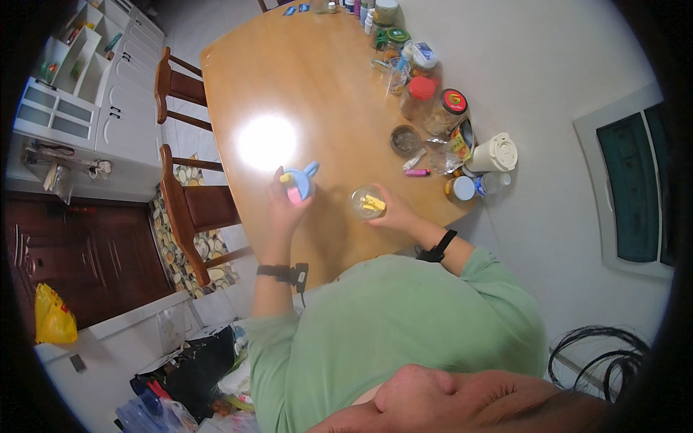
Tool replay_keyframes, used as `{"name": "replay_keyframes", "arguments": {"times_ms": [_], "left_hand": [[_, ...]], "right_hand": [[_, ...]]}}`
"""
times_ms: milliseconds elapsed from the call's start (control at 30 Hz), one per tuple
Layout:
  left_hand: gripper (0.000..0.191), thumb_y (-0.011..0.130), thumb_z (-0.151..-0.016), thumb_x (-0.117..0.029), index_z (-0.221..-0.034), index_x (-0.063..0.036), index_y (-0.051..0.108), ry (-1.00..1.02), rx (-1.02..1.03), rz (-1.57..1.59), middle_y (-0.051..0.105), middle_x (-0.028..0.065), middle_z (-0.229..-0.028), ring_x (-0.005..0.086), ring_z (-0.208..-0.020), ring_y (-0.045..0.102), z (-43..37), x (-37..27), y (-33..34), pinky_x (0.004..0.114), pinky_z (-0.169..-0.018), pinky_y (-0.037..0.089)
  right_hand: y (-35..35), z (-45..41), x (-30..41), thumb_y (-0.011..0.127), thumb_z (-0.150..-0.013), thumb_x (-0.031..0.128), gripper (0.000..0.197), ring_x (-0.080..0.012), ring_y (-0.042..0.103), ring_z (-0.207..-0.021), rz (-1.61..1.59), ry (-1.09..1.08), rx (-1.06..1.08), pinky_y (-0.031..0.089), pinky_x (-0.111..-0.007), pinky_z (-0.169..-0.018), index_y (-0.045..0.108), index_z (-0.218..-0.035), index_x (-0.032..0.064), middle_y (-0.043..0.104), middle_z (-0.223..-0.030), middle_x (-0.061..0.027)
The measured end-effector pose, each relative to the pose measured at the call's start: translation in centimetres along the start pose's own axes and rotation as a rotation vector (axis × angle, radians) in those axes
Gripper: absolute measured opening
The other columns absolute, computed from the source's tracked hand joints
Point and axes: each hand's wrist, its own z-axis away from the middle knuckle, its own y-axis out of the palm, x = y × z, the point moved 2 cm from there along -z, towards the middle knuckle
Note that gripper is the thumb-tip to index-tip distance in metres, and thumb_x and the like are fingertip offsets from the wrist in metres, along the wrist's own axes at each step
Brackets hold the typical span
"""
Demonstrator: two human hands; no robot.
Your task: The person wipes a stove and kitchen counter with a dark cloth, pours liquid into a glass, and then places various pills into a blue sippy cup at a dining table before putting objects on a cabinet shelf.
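My left hand (286,214) grips a light-blue plastic piece (304,185) with a loop handle, a pink part and a yellow tip; it looks like the lid of a child's drinking cup. To its right, my right hand (394,210) is wrapped around a clear round cup (359,208). A yellow piece (372,202) with dark markings shows within the cup's outline; whether it lies inside or on the surface I cannot tell. Both hands are above the near part of the wooden table (325,135), apart from each other.
Along the wall side stand a glass ashtray (405,140), a pink lighter (417,173), a red-lidded jar (420,92), a cream tumbler (491,153), a plastic bottle (491,183) and several more jars. Wooden chairs (197,208) line the left edge. A bright glare covers part of the tabletop.
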Motion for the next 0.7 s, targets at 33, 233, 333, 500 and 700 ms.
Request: {"name": "replay_keyframes", "arguments": {"times_ms": [33, 233, 333, 500, 700], "left_hand": [[0.101, 0.085, -0.066, -0.024, -0.149, -0.0095, 0.030, -0.003, -0.002, 0.000, 0.046, 0.0199, -0.132, 0.0383, -0.123, 0.048, 0.1, 0.2, 0.1, 0.046, -0.102, 0.046], [0.101, 0.087, -0.066, -0.030, -0.148, -0.0069, 0.034, 0.071, -0.076, -0.015, 0.048, 0.0213, -0.127, 0.0385, -0.116, 0.053, 0.4, 1.2, 0.8, 0.047, -0.094, 0.049], [0.102, 0.086, -0.067, -0.026, -0.150, -0.0105, 0.028, 0.084, -0.073, 0.002, 0.044, 0.0205, -0.132, 0.0386, -0.122, 0.050, 0.8, 1.4, 0.9, 0.046, -0.100, 0.047], [0.102, 0.087, -0.066, -0.027, -0.150, -0.0124, 0.030, 0.007, -0.031, -0.023, 0.045, 0.0182, -0.126, 0.0378, -0.116, 0.053, 1.4, 0.5, 0.4, 0.046, -0.096, 0.049], [0.101, 0.087, -0.065, -0.022, -0.149, -0.0107, 0.032, 0.037, -0.044, -0.021, 0.046, 0.0185, -0.126, 0.0370, -0.120, 0.050, 1.8, 0.5, 0.4, 0.045, -0.099, 0.047]], "right_hand": [[-0.1, 0.0, 0.0, 0.089, -0.061, 0.038, 0.095, -0.0368, 0.056, -0.119, -0.002, 0.023, -0.012, 0.047, -0.044, -0.100, 0.042, -0.138, 0.0082, 0.056, -0.130, -0.0181], [-2.1, 0.1, 0.9, 0.091, -0.063, 0.036, 0.097, -0.0316, 0.058, -0.118, -0.219, 0.099, -0.123, 0.047, -0.040, -0.100, 0.041, -0.139, 0.0021, 0.057, -0.126, -0.0191], [-4.2, 0.1, 3.5, 0.092, -0.064, 0.028, 0.096, -0.0239, 0.052, -0.124, -0.218, 0.086, -0.115, 0.043, -0.037, -0.104, 0.040, -0.140, 0.0015, 0.054, -0.131, -0.0155], [-7.1, 0.2, 7.6, 0.092, -0.063, 0.031, 0.096, -0.0264, 0.051, -0.125, -0.139, 0.055, -0.097, 0.042, -0.038, -0.105, 0.041, -0.139, 0.0011, 0.053, -0.132, -0.0167], [-7.3, 0.1, 8.0, 0.090, -0.063, 0.035, 0.090, -0.0346, 0.057, -0.116, 0.009, -0.073, -0.139, 0.046, -0.041, -0.100, 0.044, -0.134, 0.0047, 0.057, -0.125, -0.0175]]}}
